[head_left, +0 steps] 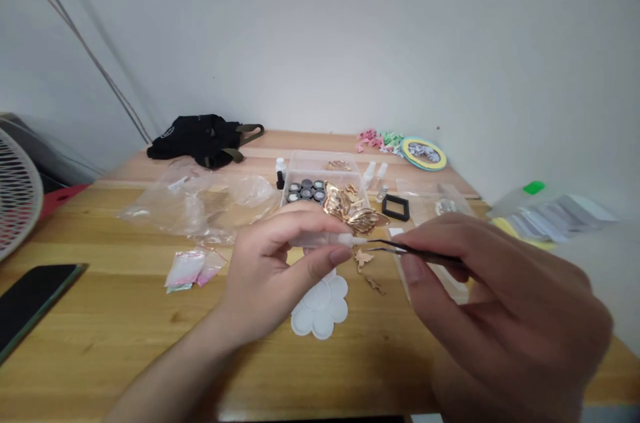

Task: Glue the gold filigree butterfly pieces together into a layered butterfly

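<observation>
Left hand (273,270) pinches a white tube (325,240), right hand (505,303) grips black tweezers (415,251), the two hands just apart over the counter (110,323).

Pale wooden counter here, up against a white wall (320,43), with a fan (15,190) cut off at the left edge and a dark phone (30,303) beside it. Straight ahead, a clear plastic box (320,166) holds round jars (306,191), and gold wing-shaped pieces (345,210) lean at its front corner. A crumpled clear plastic bag (200,210) spreads to the left. Below the tweezers, small gold pieces (364,260) lie near a white flower-shaped palette (320,306), partly behind the left hand. The tweezer tips sit right by the tube's end; whether they hold anything is too small to tell.
</observation>
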The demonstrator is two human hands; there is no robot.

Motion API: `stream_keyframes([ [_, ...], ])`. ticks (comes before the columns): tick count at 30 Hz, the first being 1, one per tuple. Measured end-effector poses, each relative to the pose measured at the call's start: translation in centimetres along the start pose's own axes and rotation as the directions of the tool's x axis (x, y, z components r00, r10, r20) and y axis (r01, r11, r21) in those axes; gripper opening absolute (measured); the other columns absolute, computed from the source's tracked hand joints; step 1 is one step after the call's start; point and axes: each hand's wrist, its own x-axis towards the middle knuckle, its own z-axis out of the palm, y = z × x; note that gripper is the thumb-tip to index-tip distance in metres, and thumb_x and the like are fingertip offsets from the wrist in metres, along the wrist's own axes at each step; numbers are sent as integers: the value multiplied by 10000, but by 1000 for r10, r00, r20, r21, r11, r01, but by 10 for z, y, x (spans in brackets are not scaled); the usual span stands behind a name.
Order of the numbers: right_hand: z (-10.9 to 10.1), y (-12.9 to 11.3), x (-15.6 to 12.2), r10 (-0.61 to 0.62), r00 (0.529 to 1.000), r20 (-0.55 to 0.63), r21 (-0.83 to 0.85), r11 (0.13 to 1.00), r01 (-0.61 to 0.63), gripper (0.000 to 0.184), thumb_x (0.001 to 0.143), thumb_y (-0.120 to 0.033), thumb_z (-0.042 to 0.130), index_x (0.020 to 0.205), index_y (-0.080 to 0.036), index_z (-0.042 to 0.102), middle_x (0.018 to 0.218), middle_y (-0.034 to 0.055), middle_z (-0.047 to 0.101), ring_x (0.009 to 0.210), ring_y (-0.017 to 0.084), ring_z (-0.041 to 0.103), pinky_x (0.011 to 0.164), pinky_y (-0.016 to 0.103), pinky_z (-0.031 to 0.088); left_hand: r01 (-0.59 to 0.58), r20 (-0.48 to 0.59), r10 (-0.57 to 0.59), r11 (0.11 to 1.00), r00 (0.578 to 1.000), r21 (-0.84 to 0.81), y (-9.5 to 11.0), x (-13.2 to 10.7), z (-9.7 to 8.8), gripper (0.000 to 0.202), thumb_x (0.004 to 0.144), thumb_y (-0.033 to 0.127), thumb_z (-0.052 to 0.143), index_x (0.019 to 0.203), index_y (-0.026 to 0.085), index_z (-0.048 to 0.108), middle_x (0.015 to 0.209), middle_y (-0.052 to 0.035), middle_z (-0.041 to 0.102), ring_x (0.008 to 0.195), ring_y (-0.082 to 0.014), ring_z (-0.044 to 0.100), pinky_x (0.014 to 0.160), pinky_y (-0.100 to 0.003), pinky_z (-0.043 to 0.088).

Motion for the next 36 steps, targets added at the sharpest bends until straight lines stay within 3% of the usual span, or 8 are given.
stream_keyframes([
  [9, -2, 0, 2, 108, 991, 78, 123, 985, -118, 124, 793, -111, 628, 796, -235, 622, 685, -55, 668, 536, 84, 583, 463, 198, 437, -125, -24, 129, 984, 991, 127, 0, -1, 0, 78, 780, 225, 747, 855, 245, 739, 783, 9, 721, 690, -123, 638, 600, -228, 519],
  [14, -3, 0, 3, 156, 980, 125, 184, 967, -178, 153, 791, -91, 608, 774, -241, 633, 648, -65, 649, 507, 76, 556, 418, 177, 408, -121, -21, 125, 985, 992, 121, 2, 0, 0, 74, 775, 222, 753, 844, 238, 733, 782, 13, 720, 676, -109, 631, 594, -211, 516],
  [29, -4, -1, 4, 137, 986, 90, 137, 979, -149, 152, 786, -105, 613, 804, -254, 639, 675, -56, 669, 523, 94, 573, 429, 214, 405, -83, -5, 84, 992, 996, 93, 4, 1, -1, 66, 773, 226, 750, 835, 248, 744, 769, 15, 723, 669, -118, 643, 577, -221, 517],
  [36, -4, 0, 3, 54, 997, 59, 94, 994, -60, 169, 766, -96, 631, 826, -254, 636, 641, -55, 648, 501, 104, 564, 470, 242, 442, -46, -5, 47, 998, 999, 42, 5, 1, 0, 36, 787, 238, 735, 822, 239, 745, 798, -2, 736, 701, -133, 659, 605, -242, 541],
])
